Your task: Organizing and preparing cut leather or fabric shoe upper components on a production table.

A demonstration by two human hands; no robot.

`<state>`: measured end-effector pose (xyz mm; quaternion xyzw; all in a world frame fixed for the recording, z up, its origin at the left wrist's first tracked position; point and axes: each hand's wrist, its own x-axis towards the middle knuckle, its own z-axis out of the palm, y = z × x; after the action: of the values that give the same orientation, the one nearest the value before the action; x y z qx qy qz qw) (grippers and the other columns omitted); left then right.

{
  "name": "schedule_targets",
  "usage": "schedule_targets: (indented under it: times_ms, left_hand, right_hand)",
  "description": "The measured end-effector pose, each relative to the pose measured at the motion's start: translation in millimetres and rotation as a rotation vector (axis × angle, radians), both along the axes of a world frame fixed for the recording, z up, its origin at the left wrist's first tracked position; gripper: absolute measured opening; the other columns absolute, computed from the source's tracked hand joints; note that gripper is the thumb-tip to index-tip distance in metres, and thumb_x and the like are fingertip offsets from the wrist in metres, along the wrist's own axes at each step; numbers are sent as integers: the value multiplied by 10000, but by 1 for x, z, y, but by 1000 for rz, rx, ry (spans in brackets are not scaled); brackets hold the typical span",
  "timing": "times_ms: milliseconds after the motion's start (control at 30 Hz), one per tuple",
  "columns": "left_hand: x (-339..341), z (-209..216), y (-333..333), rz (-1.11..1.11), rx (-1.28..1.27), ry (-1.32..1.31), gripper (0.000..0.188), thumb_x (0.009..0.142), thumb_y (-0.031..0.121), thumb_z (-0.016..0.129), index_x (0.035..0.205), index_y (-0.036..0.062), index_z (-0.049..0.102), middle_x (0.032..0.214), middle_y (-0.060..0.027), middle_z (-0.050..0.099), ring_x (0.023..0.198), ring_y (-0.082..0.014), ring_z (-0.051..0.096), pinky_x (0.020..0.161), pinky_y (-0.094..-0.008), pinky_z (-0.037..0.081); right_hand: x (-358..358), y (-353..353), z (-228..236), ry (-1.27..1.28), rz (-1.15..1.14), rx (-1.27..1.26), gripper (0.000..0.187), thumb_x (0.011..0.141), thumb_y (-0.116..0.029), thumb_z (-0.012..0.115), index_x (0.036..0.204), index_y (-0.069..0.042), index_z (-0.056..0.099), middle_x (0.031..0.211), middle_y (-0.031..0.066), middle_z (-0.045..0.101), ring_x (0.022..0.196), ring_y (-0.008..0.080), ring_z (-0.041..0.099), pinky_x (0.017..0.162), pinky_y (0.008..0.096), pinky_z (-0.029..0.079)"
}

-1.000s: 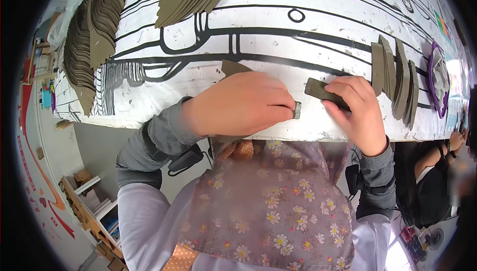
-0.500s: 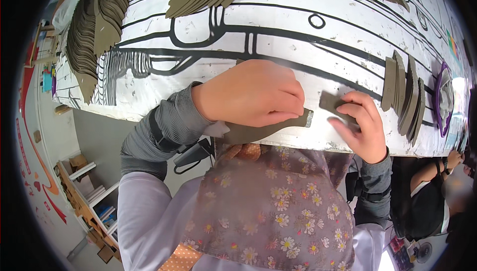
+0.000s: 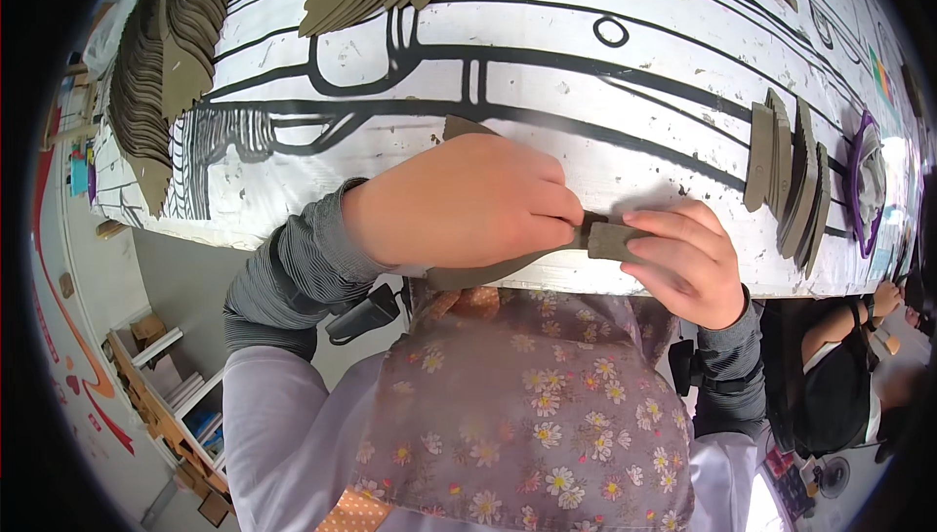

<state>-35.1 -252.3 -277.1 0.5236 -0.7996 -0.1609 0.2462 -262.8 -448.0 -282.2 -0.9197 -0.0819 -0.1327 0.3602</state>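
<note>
Olive-brown strip [image 3: 611, 242], pinched in right hand [image 3: 691, 261], mid-frame, long axis left-right, at right tip of panel [image 3: 493, 271] pinched by left hand [image 3: 478, 200].

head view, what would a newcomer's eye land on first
Likely the left hand closed over a wide brown piece and the right hand holding a small brown block, both at the white table's near edge. Then the fanned brown stack at far left and the flowered cloth below.
</note>
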Motion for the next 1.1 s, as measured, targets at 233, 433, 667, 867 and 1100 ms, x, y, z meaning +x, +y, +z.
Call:
schedule_targets:
  times_ms: [233,433,667,867,1100]
  left_hand:
    - [-5,-3,-4,-4,-5,14,227,846,135,655,1063,108,716,1121,41,703,988,-174,659,780,-321,549]
    - [-7,0,-5,14,32,-10,218,837,135,668,1049,110,710,1113,33,700,977,-176,656,786,-329,544]
    - [-8,-4,-6,33,26,9,214,815,125,694,1028,112,707,1090,33,699,954,-182,655,777,-334,546]
    - [-9,-6,-8,42,8,31,206,818,123,692,1024,107,703,1079,32,696,947,-184,655,783,-337,547]
    - [-10,-9,-8,43,-13,36,209,820,121,691,1028,110,701,1092,25,690,944,-191,656,787,-340,545]
  right_hand:
    - [-4,1,-1,27,-35,-13,305,741,-77,864,993,-54,693,1149,89,710,910,293,622,787,383,525]
    - [-5,1,-5,31,-46,-16,309,751,-83,860,1006,-54,687,1150,94,706,906,302,618,789,389,526]
    - [-5,1,-6,27,-40,-18,310,748,-82,861,1003,-50,687,1139,100,703,914,302,621,792,390,527]
    - [-5,2,-5,31,-40,-28,314,745,-89,864,1002,-48,690,1133,103,702,920,299,623,795,392,528]
    - [-6,2,-6,29,-40,-46,311,748,-102,863,1005,-55,694,1140,96,701,940,299,624,809,389,531]
